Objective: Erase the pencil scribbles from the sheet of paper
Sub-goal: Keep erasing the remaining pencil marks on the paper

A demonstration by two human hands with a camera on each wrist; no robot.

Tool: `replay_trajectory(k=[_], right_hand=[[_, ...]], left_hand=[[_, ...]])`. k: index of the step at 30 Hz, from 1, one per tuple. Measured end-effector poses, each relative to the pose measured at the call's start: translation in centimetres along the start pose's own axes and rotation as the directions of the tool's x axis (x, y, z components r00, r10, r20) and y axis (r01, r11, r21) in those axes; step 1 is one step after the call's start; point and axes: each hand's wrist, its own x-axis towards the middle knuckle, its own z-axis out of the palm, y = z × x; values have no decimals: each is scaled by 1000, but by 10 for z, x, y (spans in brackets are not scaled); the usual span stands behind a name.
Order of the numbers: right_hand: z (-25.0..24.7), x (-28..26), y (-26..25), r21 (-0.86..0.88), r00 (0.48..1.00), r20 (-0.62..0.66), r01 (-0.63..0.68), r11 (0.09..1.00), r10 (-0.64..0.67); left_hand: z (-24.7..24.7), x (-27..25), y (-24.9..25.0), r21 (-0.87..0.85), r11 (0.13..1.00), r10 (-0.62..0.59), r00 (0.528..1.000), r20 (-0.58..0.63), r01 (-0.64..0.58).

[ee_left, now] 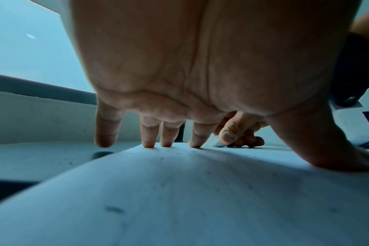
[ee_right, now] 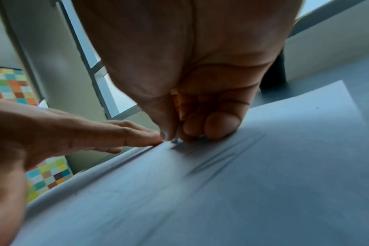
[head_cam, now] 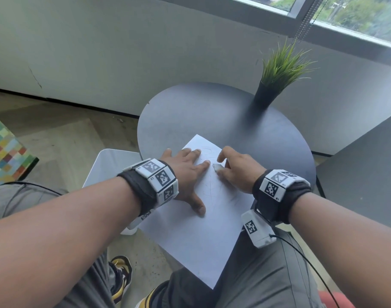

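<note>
A white sheet of paper [head_cam: 196, 232] lies on the round dark table [head_cam: 212, 112], its near end hanging over the edge above my lap. Faint pencil scribbles [head_cam: 214, 192] run across its middle, and the pencil scribbles [ee_right: 211, 163] show as grey strokes in the right wrist view. My left hand [head_cam: 185, 172] lies flat with spread fingers pressing the paper [ee_left: 179, 191] down. My right hand [head_cam: 234, 167] pinches a small white eraser [head_cam: 218, 167] between thumb and fingers, its tip on the paper [ee_right: 263, 183] next to my left index fingertip. The eraser [ee_left: 218, 141] is mostly hidden by fingers.
A black pot with a green grass plant [head_cam: 276, 78] stands at the table's far right. A white stool [head_cam: 110, 165] sits left of the table, a grey surface [head_cam: 367, 174] to the right. My knees are under the paper's near end.
</note>
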Motion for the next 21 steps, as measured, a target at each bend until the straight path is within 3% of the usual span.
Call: replay_trajectory(k=[3, 7, 8, 10, 12, 17, 21], right_hand=[[-1, -1, -4, -47, 999, -10, 53, 997, -54], [4, -20, -16, -52, 936, 202, 304, 951, -288], [3, -17, -15, -64, 944, 180, 291, 955, -276], [-1, -6, -9, -76, 988, 47, 151, 986, -147], [-3, 0, -5, -79, 997, -56, 39, 996, -43], [2, -11, -15, -104, 954, 156, 275, 956, -258], [-5, 4, -8, -123, 993, -75, 81, 989, -90]], left_hand=[[1, 0, -1, -5, 1000, -1, 1000, 10, 2], [2, 1, -2, -27, 1000, -1, 1000, 21, 1], [2, 1, -2, -26, 1000, -1, 1000, 20, 2], [1, 0, -1, -20, 1000, -3, 1000, 22, 3], [2, 0, -1, -15, 1000, -6, 1000, 24, 6], [3, 1, -4, -36, 999, 2, 1000, 17, -1], [1, -1, -2, -27, 1000, -9, 1000, 23, 9]])
